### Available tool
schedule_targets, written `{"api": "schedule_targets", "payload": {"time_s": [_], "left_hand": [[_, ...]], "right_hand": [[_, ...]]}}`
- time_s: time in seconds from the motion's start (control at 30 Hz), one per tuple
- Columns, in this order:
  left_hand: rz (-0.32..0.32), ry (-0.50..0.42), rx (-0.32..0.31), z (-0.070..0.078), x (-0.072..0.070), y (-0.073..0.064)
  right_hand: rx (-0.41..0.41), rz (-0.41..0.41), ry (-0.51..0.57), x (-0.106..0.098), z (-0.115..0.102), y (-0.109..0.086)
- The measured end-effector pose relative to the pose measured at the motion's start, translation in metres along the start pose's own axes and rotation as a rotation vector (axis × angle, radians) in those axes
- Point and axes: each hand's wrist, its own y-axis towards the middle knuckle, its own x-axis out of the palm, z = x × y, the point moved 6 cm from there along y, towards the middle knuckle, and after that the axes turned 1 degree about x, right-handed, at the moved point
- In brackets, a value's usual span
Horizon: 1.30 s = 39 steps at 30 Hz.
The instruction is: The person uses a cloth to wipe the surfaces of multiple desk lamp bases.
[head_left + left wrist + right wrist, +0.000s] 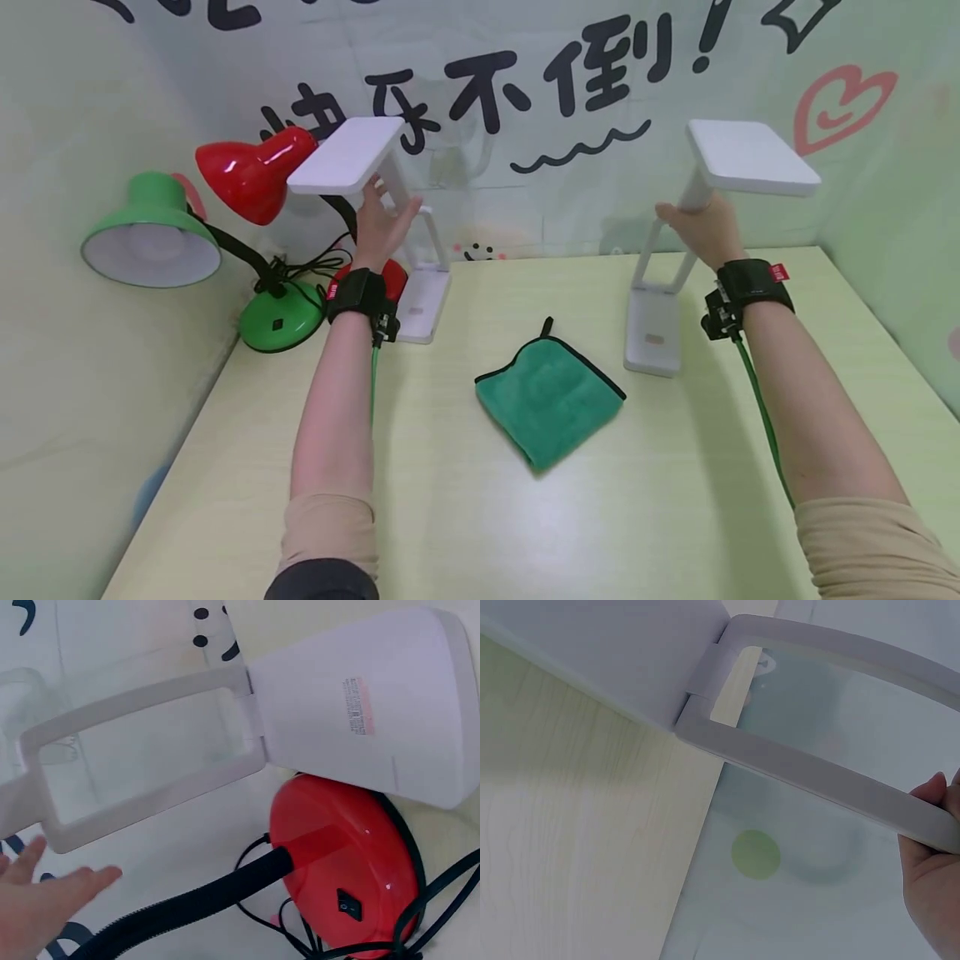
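And here are two white lamps on the pale worktop, one for each of the person's hands! The left hand is up at the stem of the left lamp, just below its flat head, fingers spread and extended rather than wrapped around it; whether they touch, the views do not settle. Over to the right hand, and there's a real grip: fingers and thumb curl round the frame of the right lamp, below the head, as the right wrist view shows. Both lamps have their bases on the worktop, towards the back, well apart.

Between them and nearer the person lies the green cloth, black-edged, its loop pointing to the wall. Out on the far left, what a colourful pair: the red lamp, its base beside the left lamp's, and the green lamp next along, with black cables bunched around them. Black lettering runs across the wall, a pink heart up at the right. Each wrist wears a black band, green cords trailing back along the forearms.
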Motion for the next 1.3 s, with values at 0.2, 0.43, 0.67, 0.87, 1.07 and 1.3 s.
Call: {"api": "schedule_targets", "payload": {"time_s": [0.2,0.43,0.67,0.87,1.07,1.3], "left_hand": [[-0.070,0.121,-0.065,-0.010,0.012,0.004],[-0.057,0.188,-0.094,-0.014,0.018,0.004],[-0.039,0.243,-0.086,-0.011,0.023,0.001],[-0.035,0.366,0.004,-0.003,0.036,0.000],[-0.028,0.513,0.165,0.010,0.057,-0.001],[0.003,0.466,0.196,0.026,0.060,-0.011]], "right_hand": [[0.011,-0.021,-0.003,0.000,0.000,0.003],[-0.005,-0.051,-0.010,-0.007,0.000,-0.003],[0.017,0.151,-0.662,-0.002,-0.009,-0.054],[-0.344,0.009,-0.633,0.071,-0.050,-0.106],[-0.508,-0.447,-0.631,0.141,-0.049,-0.153],[-0.524,-0.506,-0.737,0.162,-0.035,-0.173]]}}
